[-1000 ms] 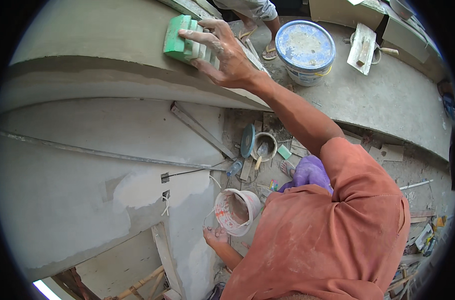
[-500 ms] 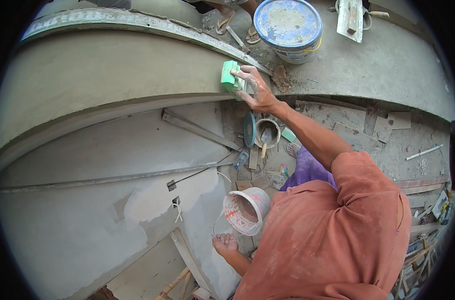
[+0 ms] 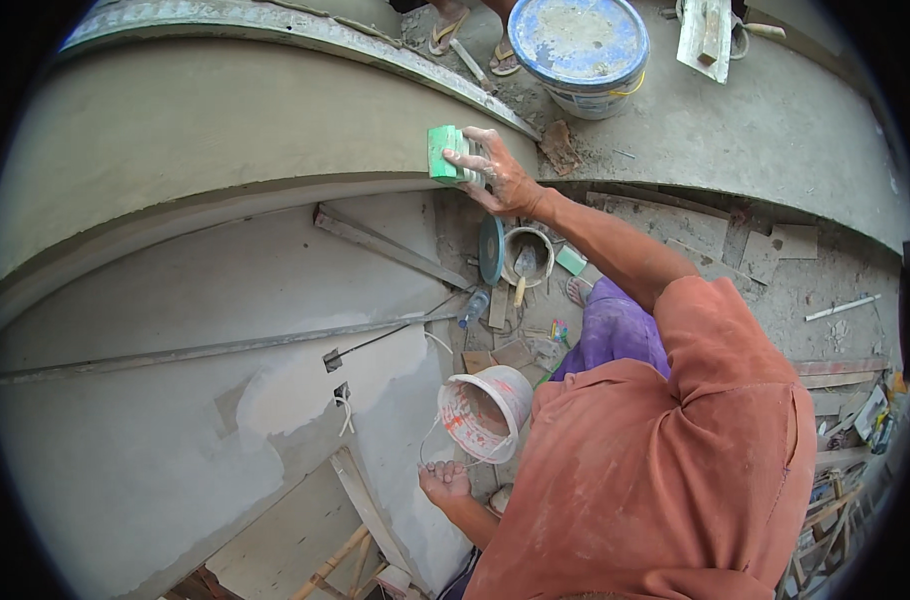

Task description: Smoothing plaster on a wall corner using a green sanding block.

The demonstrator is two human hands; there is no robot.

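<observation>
My right hand [image 3: 502, 172] stretches out to the curved grey plaster band [image 3: 275, 140], near its right end. Its fingers are wrapped round a green plastering float [image 3: 440, 153] with a pale layered side, and the float is against or just off the band; I cannot tell which. Dusty white material coats the fingers. Low and nearer to my body, my left hand [image 3: 445, 482] is closed on the thin wire handle of a white bucket [image 3: 516, 392]. This bucket hangs tilted, its inner wall streaked with red and grey residue.
A large bucket with a blue lid [image 3: 580, 40] stands on the ledge, near another person's sandalled feet [image 3: 505, 55]. Below are a small pail [image 3: 543, 268] with a trowel [image 3: 524, 265], a blue disc [image 3: 491, 250], a plastic bottle [image 3: 473, 306] and scattered boards [image 3: 763, 255].
My right hand has shifted the float slightly left and turned it more upright. The left hand still holds the bucket, and the whole view has moved a little.
</observation>
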